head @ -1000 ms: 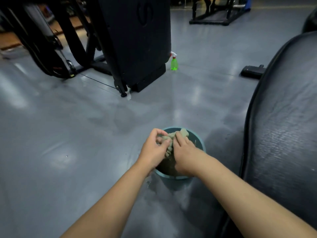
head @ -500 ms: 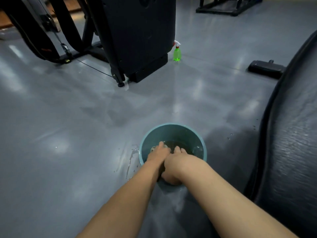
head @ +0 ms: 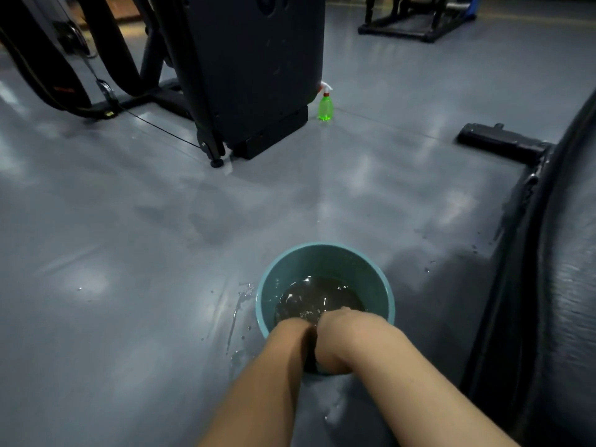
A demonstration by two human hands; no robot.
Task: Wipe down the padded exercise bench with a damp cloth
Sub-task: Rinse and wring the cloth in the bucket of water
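Grip unclear: left hand (head: 290, 329) and right hand (head: 338, 319) sunk side by side in murky water (head: 314, 296) of round teal plastic bucket (head: 322, 251), fingers hidden, cloth unseen. Right of hands, black padded vinyl bench (head: 569, 285), not touched. Likely rinse step; next: lift, wring, reach right.

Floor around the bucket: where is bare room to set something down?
Wide bare floor left of the bucket and ahead, up to the machine base and spray bottle. Tight right, by the bench pad; splashes beside the bucket's left rim.

A green spray bottle (head: 325, 106) stands at twelve o'clock, just beside a black machine (head: 258, 69); a dark frame (head: 416, 22) sits at one o'clock.
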